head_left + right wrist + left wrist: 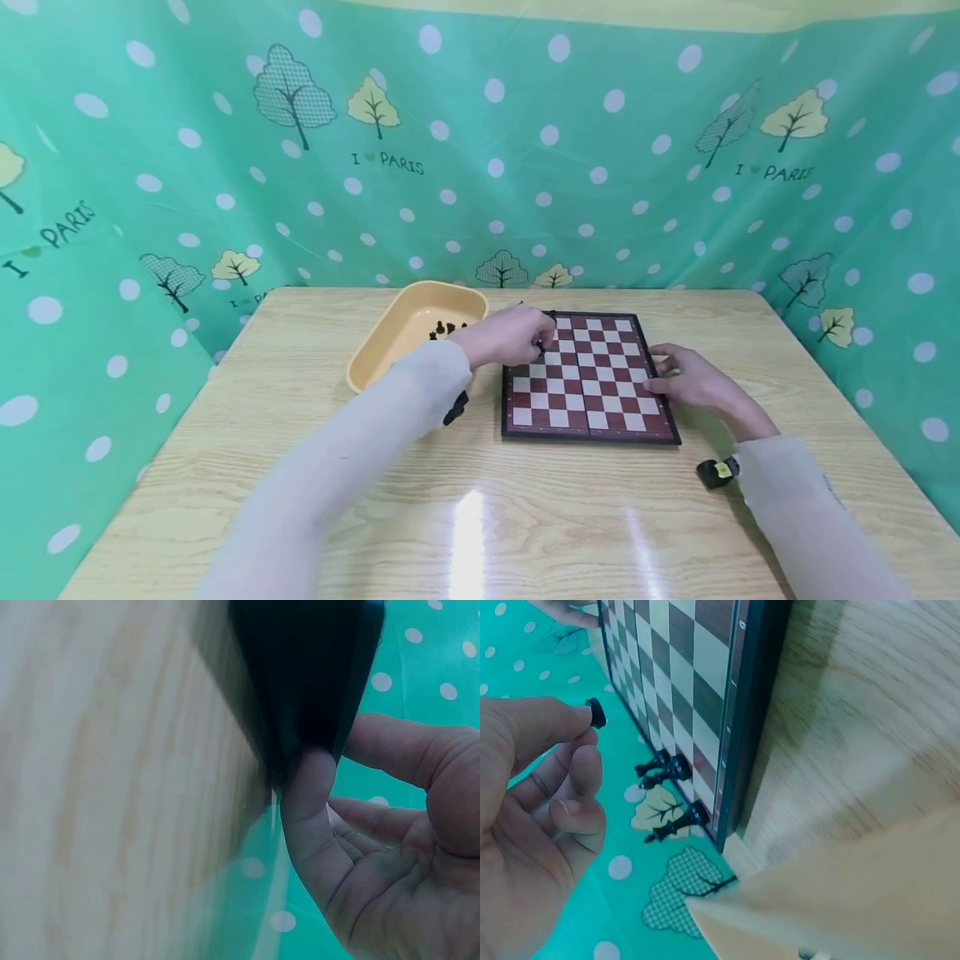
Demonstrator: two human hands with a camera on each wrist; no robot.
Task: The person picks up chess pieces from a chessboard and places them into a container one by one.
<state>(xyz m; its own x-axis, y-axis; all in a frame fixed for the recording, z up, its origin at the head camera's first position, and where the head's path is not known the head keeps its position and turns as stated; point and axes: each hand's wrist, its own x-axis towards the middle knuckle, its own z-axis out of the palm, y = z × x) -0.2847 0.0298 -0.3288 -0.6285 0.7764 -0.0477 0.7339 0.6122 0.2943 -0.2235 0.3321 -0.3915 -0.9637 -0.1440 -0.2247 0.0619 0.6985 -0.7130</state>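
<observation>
My left hand [513, 333] is over the left half of the chessboard [622, 398], pinching a black chess piece [595, 713] between thumb and fingertips. Most of that piece is hidden by the fingers; its round base shows. In the left wrist view, three black pieces stand on the board: one chess piece [679, 821] by the corner, and a close pair [671, 771] farther along. The right hand [693, 379] grips the board's right edge, its thumb at the rim. From the right wrist, the dark board side [307, 675] shows between the digits.
A yellow plastic tub [367, 354] stands left of the board with several black chess pieces [440, 327] in it; the left forearm crosses in front of it. Both lie on a wooden table [570, 517]. A green dotted curtain [480, 167] hangs behind and at both sides.
</observation>
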